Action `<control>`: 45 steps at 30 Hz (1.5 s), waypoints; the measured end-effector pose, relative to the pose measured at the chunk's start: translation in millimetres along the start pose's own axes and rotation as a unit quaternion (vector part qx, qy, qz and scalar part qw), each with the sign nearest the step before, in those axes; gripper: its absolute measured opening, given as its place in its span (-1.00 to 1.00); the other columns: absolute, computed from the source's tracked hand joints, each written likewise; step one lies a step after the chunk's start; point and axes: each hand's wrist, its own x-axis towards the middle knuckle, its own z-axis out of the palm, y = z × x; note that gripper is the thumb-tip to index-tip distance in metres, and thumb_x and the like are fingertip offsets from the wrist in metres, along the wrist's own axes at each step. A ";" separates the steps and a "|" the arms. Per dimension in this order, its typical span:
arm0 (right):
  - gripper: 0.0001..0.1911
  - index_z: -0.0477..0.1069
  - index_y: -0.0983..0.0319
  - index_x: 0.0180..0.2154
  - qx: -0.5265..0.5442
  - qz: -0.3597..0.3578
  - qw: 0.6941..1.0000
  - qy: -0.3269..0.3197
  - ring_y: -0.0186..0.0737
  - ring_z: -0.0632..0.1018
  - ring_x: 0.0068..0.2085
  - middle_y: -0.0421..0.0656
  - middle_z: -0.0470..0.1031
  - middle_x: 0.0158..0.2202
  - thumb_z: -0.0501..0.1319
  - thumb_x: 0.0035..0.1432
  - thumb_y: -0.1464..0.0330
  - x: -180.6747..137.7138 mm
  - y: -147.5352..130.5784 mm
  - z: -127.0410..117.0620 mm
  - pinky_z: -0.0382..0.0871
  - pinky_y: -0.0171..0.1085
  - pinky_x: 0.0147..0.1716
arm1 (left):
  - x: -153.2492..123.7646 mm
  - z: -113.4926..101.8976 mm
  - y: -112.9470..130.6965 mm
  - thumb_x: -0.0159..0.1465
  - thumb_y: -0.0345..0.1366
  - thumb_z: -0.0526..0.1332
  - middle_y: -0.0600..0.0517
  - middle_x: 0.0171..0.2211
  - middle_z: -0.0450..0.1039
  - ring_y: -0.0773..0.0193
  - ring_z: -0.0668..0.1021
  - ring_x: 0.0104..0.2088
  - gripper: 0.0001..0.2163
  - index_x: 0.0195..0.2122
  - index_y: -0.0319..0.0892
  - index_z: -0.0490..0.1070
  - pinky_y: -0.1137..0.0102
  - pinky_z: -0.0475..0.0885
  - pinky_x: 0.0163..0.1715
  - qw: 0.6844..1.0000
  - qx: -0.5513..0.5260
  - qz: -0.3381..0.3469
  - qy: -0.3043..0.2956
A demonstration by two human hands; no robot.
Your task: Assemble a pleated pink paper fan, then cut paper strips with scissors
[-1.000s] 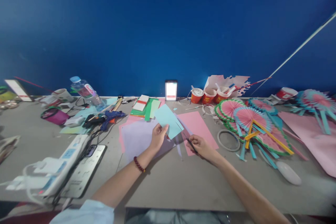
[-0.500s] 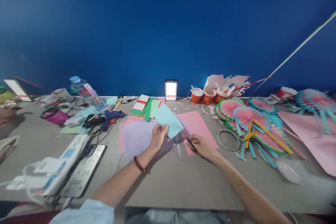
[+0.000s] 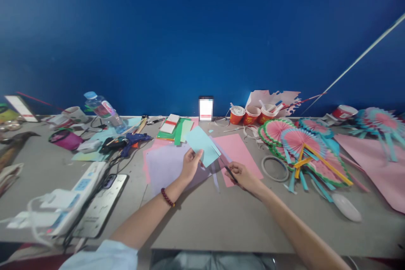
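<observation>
Pinched in my left hand (image 3: 191,163) is a light blue sheet of paper (image 3: 201,142), held tilted above the table. My right hand (image 3: 239,174) grips dark-handled scissors (image 3: 230,173), whose thin blades reach the paper's lower right edge. A narrow slit runs there, with a sliver of the sheet standing apart. Beneath the hands lie a lavender sheet (image 3: 164,166) and a pink sheet (image 3: 236,145). A thin lavender strip (image 3: 215,181) lies between them.
Pleated paper fans (image 3: 303,145) and a tape roll (image 3: 275,168) lie to the right. Behind stand red paper cups (image 3: 252,116). On the left are a power strip (image 3: 79,194), a phone (image 3: 101,206), a glue gun (image 3: 133,141) and a bottle (image 3: 104,112). Another person's hand (image 3: 19,141) reaches in far left.
My hands, the blue paper and the scissors stay almost where they were. At the far left, the other person's hand has reached farther over the table.
</observation>
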 end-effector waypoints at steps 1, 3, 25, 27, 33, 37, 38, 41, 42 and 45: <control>-0.63 0.24 0.20 -0.45 0.004 -0.004 1.000 -0.001 -0.48 0.21 -0.66 -0.36 0.23 -0.65 0.25 -0.02 0.06 1.3 2.6 -0.2 0.00 -0.43 -0.68 | 0.2 -0.2 -0.2 0.04 0.00 0.33 0.18 -0.69 0.31 0.41 0.36 -0.74 -0.66 -0.48 -0.18 0.34 0.47 0.30 -0.71 1.000 0.001 -0.001 -0.001; -0.61 0.24 0.20 -0.45 0.012 -0.007 1.000 0.001 -0.48 0.22 -0.65 -0.36 0.23 -0.65 0.27 -0.04 0.04 3.2 5.9 -0.3 0.01 -0.43 -0.68 | 0.4 -0.6 -0.9 0.04 0.00 0.33 0.18 -0.68 0.31 0.42 0.36 -0.74 -0.66 -0.48 -0.19 0.34 0.48 0.30 -0.71 1.000 0.000 -0.001 -0.002; -0.62 0.25 0.20 -0.46 -0.001 0.006 1.000 0.017 -0.49 0.17 -0.69 -0.36 0.22 -0.68 0.28 -0.09 0.05 -5.5 -11.4 1.6 -0.04 -0.43 -0.71 | -1.7 0.8 3.8 0.01 0.02 0.34 0.18 -0.66 0.34 0.42 0.36 -0.73 -0.64 -0.45 -0.19 0.37 0.46 0.32 -0.70 1.000 0.003 -0.011 0.009; -0.62 0.25 0.20 -0.46 0.001 0.001 1.000 0.020 -0.48 0.16 -0.68 -0.35 0.22 -0.68 0.27 -0.07 0.05 -6.1 -11.8 1.6 -0.06 -0.43 -0.72 | -1.4 0.6 3.4 0.01 0.02 0.34 0.18 -0.65 0.34 0.42 0.36 -0.73 -0.64 -0.46 -0.19 0.36 0.46 0.33 -0.69 1.000 0.001 -0.009 0.007; -0.62 0.25 0.20 -0.45 0.002 0.000 1.000 0.017 -0.47 0.17 -0.69 -0.34 0.22 -0.67 0.29 -0.07 0.06 -1.3 -1.9 0.2 -0.04 -0.41 -0.72 | -0.9 0.2 1.6 0.02 0.03 0.34 0.16 -0.65 0.36 0.41 0.37 -0.72 -0.64 -0.47 -0.19 0.36 0.47 0.32 -0.69 1.000 -0.003 -0.007 0.003; -0.65 0.25 0.20 -0.45 0.006 -0.006 1.000 0.012 -0.48 0.21 -0.69 -0.36 0.21 -0.66 0.27 -0.03 0.09 3.4 7.8 -0.1 0.02 -0.43 -0.71 | -1.0 0.6 1.9 0.01 0.03 0.35 0.17 -0.67 0.35 0.42 0.37 -0.73 -0.63 -0.47 -0.19 0.37 0.47 0.31 -0.70 1.000 -0.003 -0.007 0.004; -0.66 0.25 0.20 -0.45 0.007 -0.006 1.000 0.012 -0.48 0.22 -0.68 -0.36 0.21 -0.66 0.27 -0.02 0.09 4.2 9.5 0.0 0.02 -0.44 -0.71 | -1.0 0.7 1.9 0.01 0.03 0.35 0.17 -0.67 0.35 0.42 0.37 -0.73 -0.63 -0.47 -0.19 0.37 0.47 0.31 -0.70 1.000 -0.001 -0.007 0.005; -0.64 0.24 0.20 -0.46 0.009 -0.008 1.000 0.009 -0.46 0.23 -0.67 -0.35 0.22 -0.67 0.27 -0.03 0.07 5.3 12.6 0.2 0.01 -0.44 -0.71 | -0.9 0.7 1.0 0.01 0.03 0.35 0.17 -0.67 0.36 0.42 0.36 -0.73 -0.63 -0.46 -0.19 0.37 0.47 0.31 -0.70 1.000 0.001 -0.009 0.006; -0.62 0.23 0.20 -0.47 0.012 -0.010 1.000 0.010 -0.46 0.24 -0.67 -0.34 0.22 -0.67 0.28 -0.04 0.07 5.4 13.2 0.3 0.00 -0.44 -0.71 | -0.9 0.6 0.5 0.01 0.03 0.35 0.17 -0.67 0.36 0.42 0.37 -0.73 -0.63 -0.46 -0.19 0.38 0.47 0.31 -0.70 1.000 0.001 -0.009 0.006; -0.60 0.22 0.20 -0.47 0.019 -0.009 1.000 0.007 -0.47 0.24 -0.66 -0.35 0.23 -0.67 0.29 -0.06 0.06 5.7 14.3 0.1 0.00 -0.44 -0.70 | -0.7 0.3 -0.8 0.02 0.03 0.34 0.17 -0.69 0.34 0.42 0.37 -0.74 -0.63 -0.46 -0.19 0.38 0.48 0.30 -0.71 1.000 0.001 -0.008 0.002</control>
